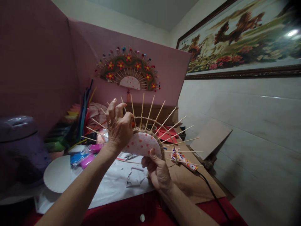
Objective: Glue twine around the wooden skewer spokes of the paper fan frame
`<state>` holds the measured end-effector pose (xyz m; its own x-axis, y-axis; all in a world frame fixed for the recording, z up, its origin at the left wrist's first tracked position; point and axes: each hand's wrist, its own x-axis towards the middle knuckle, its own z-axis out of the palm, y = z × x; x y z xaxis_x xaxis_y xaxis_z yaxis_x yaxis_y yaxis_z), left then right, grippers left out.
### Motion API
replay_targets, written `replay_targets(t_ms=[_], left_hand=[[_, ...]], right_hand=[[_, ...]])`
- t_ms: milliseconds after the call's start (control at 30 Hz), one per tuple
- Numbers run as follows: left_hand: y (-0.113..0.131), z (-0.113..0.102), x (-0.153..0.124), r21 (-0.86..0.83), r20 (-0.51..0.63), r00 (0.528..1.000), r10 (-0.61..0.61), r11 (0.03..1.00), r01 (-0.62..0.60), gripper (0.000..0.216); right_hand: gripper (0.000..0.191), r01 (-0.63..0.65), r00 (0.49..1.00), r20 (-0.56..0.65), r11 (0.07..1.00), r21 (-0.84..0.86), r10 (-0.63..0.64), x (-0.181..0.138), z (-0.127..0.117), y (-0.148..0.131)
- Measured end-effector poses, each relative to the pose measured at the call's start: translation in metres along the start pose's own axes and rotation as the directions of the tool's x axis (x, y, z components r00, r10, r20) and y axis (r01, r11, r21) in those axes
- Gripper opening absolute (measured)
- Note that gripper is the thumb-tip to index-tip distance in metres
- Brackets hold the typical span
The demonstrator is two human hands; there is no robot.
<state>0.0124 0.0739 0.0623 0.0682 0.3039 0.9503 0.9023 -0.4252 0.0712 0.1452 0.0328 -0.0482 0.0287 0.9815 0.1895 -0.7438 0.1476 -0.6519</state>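
Note:
A half-round fan base (142,142), covered in white cloth with red dots and edged in brown twine, is upright in front of me. My right hand (158,172) grips its lower edge, thumb on the dotted face. Thin wooden sticks (142,108) radiate from the curved edge. A strand of twine (162,122) arcs across the sticks on the right side and hangs down at the far right. My left hand (118,128) is at the upper left among the sticks, thumb and forefinger pinched on the twine, other fingers raised. It hides some sticks behind it.
A finished fan with flowers (128,70) hangs on the pink board behind. A patterned glue gun (184,160) with a black cord lies on cardboard (199,185) at right. At left are a white paper plate (57,174), coloured packets (87,160) and a purple container (21,153).

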Motion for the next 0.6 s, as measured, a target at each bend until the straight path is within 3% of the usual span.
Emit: replay_targets(t_ms=[333, 600], left_hand=[[0.0051, 0.006, -0.0071, -0.081, -0.009, 0.997, 0.081, 0.993, -0.081, 0.02], [0.0083, 0.0064, -0.0085, -0.036, 0.008, 0.995, 0.104, 0.994, -0.104, 0.017]], right_hand=[[0.014, 0.012, 1.0, 0.022, 0.999, -0.04, -0.011, -0.0025, 0.0006, -0.0005], [0.017, -0.012, 1.0, -0.022, 0.999, -0.033, 0.012, -0.0021, 0.0054, -0.0029]])
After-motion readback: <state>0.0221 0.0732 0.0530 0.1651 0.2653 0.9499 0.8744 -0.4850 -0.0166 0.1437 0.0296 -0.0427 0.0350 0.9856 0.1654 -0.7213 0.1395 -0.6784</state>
